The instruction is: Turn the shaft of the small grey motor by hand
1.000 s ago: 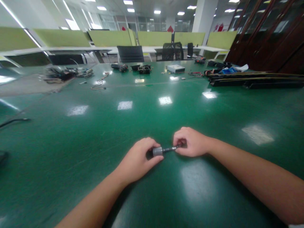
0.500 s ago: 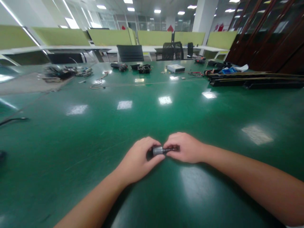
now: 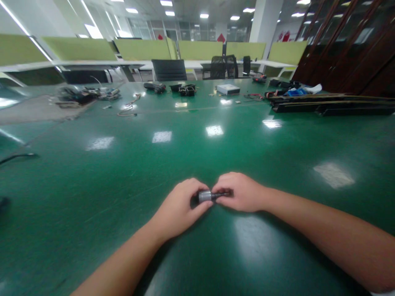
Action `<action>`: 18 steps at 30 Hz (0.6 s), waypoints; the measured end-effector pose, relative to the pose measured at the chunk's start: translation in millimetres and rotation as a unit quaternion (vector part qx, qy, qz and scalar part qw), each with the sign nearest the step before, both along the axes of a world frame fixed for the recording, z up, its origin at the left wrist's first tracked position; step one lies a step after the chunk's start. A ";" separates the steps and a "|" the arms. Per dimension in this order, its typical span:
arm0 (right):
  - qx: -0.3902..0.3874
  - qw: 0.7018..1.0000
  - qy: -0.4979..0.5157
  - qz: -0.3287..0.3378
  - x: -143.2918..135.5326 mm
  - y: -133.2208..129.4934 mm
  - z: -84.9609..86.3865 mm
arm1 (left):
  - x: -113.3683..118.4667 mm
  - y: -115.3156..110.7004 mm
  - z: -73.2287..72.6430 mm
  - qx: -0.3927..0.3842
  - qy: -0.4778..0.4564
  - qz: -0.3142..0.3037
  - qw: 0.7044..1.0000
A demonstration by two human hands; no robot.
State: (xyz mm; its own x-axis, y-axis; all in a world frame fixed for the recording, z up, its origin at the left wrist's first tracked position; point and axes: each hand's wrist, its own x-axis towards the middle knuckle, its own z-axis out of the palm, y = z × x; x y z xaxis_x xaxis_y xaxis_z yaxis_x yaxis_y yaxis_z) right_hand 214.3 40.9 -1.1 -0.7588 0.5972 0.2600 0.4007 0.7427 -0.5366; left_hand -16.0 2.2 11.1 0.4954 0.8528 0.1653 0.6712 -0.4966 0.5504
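Low over the green tabletop [image 3: 197, 160], a small silver cylinder [image 3: 205, 196] with a dark end and a thin dark stem lies crosswise between both hands. My left hand [image 3: 182, 205] is closed around its thick part, thumb below and fingers above. The stem points right, where my right hand [image 3: 239, 192] pinches it between thumb and fingers. Fingers cover parts of both ends, so its exact kind cannot be made out. The fingertips of the two hands almost touch.
Far across the table sit a white box [image 3: 228, 89], black parts [image 3: 187, 89], a loose cable [image 3: 128, 109] and a heap of electronics [image 3: 88, 94]. Long dark strips [image 3: 333, 103] are stacked at the right. Another black cable [image 3: 18, 156] reaches in from the left edge.
Almost nothing differs. Both hands keep their hold on the silver cylinder, and my left thumb tip has shifted slightly left.
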 end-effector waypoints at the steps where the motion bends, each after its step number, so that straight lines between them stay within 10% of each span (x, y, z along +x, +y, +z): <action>1: 0.001 1.000 -0.002 0.000 0.0 0.0 0.2 | 0.0 0.0 -0.4 -0.001 -0.001 0.001 1.000; 18: 0.012 1.000 0.006 0.007 -0.1 0.0 -0.2 | 0.1 0.3 -0.4 -0.003 0.008 0.004 1.000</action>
State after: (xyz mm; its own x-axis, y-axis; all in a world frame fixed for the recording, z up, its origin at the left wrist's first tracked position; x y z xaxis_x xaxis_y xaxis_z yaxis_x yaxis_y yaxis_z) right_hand 214.2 40.8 -1.3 -0.7634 0.5807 0.2828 0.3843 0.7603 -0.5237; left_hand -15.9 2.5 10.6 0.4908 0.8580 0.1518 0.6842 -0.4874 0.5425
